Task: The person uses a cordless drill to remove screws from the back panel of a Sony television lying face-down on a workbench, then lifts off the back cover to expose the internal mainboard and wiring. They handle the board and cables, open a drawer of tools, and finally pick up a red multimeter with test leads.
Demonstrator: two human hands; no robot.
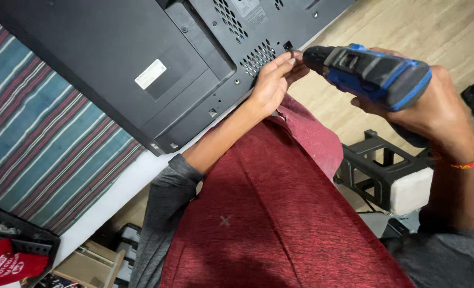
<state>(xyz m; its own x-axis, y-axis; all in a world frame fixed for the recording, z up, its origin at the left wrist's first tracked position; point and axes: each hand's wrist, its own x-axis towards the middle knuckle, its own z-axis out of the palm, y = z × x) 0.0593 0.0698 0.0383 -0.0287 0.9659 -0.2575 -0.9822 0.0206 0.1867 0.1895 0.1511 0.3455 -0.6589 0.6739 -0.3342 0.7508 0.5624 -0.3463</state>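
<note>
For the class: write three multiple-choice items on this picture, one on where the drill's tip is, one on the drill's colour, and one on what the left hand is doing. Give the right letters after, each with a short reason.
1. Where does the tip of the drill point?
A. at the wooden floor
B. at the back panel of the flat screen, near its vent holes
C. at the striped cloth

2. What colour is the drill's body?
A. blue and black
B. yellow and grey
C. all red

3. What is the left hand doing?
A. resting flat on the cloth
B. gripping the drill's handle
C. fingertips pinched at the drill's tip, against the panel

Answers:
1 B: the tip meets the dark panel beside the vent holes.
2 A: a blue shell over black parts shows.
3 C: the fingers close around the tip, while the right hand grips the drill.
</note>
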